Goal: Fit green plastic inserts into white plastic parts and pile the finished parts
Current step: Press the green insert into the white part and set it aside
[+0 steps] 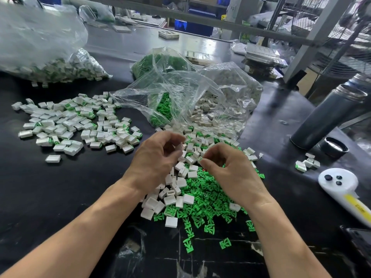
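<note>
Black table point(60, 197) is carrying the loose pile point(192, 197), above which both hands, left hand point(154, 157) and right hand point(230, 171), are pinching small parts, risking a fumbled, misaligned fit.

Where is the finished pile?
In the head view, the finished pile lies on the table to the left, beyond the left hand.
</note>
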Demonstrator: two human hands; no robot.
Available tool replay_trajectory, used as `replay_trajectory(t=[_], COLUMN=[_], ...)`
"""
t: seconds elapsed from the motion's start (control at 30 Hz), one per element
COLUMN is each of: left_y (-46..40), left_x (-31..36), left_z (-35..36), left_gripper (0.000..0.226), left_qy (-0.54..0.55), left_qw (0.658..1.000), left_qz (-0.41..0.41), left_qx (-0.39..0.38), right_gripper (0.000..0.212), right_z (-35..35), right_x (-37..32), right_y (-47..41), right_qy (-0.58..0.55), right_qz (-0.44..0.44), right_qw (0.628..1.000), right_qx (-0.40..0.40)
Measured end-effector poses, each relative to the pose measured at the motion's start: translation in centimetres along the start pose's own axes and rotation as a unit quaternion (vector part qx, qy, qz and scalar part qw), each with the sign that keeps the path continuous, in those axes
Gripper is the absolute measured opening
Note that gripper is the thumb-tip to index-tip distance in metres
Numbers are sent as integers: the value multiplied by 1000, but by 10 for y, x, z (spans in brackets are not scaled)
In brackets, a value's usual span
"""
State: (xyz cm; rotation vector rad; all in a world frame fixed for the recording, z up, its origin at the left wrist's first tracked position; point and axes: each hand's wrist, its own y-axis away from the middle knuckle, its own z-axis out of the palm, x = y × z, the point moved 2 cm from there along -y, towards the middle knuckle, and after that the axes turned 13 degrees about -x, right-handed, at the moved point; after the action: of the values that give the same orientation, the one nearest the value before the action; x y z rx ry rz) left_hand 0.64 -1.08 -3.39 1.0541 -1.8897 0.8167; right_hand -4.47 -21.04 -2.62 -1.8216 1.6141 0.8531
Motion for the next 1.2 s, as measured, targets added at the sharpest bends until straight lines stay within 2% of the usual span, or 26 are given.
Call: replay_trajectory(t=[0.2,0.4,0.57,0.83,0.97,1.2], left_y=[4,5,5,4,4,5], left_x=[9,9,9,10,11,10], left_z=[5,7,8,12,14,15], left_gripper=[30,22,21,25,23,23], left_qy=[61,123,163,214,213,223], left_qw=[998,992,986,976,975,973], left_qz=[15,20,23,13,17,17], left_qx=[-18,-30,-38,-32,-55,-62], right_gripper=[17,22,23,5,19,14], right_z=[9,12,14,16,17,18], right_x=[-2,-9,-9,-11,-14,-11], right_y=[-3,-4,-6,-4,-4,-4], right_qy=[-136,-200,-218,-295,-309,-285], right_qz=[-38,-62,-55,-75,-72,-52], right_qw=[988,975,972,950,945,954], right_qx=[61,76,62,75,78,73])
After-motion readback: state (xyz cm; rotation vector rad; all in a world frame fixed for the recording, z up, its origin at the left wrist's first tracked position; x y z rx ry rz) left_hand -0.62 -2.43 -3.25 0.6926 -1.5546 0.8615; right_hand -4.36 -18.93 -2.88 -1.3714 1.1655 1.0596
